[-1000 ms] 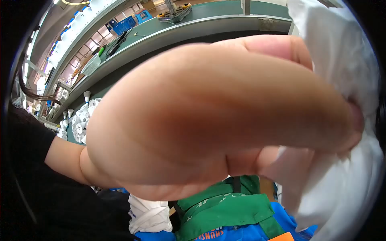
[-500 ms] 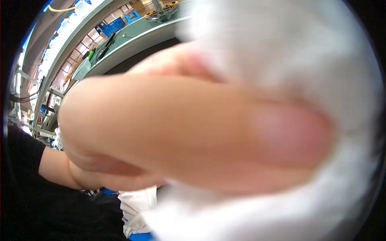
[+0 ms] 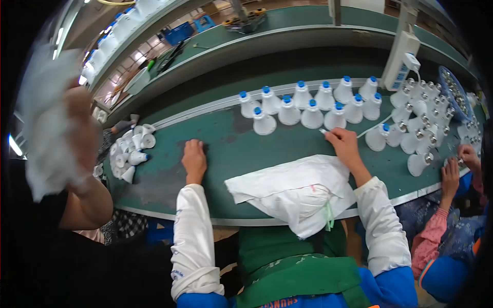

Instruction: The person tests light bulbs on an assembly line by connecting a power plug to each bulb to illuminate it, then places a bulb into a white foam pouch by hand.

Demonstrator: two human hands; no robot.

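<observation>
My left hand (image 3: 194,160) rests on the green worktable (image 3: 221,149), its fingers curled together with nothing visible in them. My right hand (image 3: 345,147) pinches a small white item (image 3: 323,131), too small to make out, just in front of the rows of white lamp cups with blue caps (image 3: 311,115). Between my forearms a crumpled white cloth garment (image 3: 295,190) lies over the table's front edge. At the left, a co-worker's blurred hand (image 3: 82,133) holds a white cloth (image 3: 49,123).
White cups (image 3: 136,143) are heaped at the left. More cups with metal ends (image 3: 418,133) stand right, near a blue basket (image 3: 454,90) and a power strip (image 3: 403,59). Another person's hands (image 3: 452,177) work at the far right. A raised shelf (image 3: 287,36) runs behind.
The co-worker's hand and white cloth have moved from close before the camera to the left. The table, the cups and both my hands now show.
</observation>
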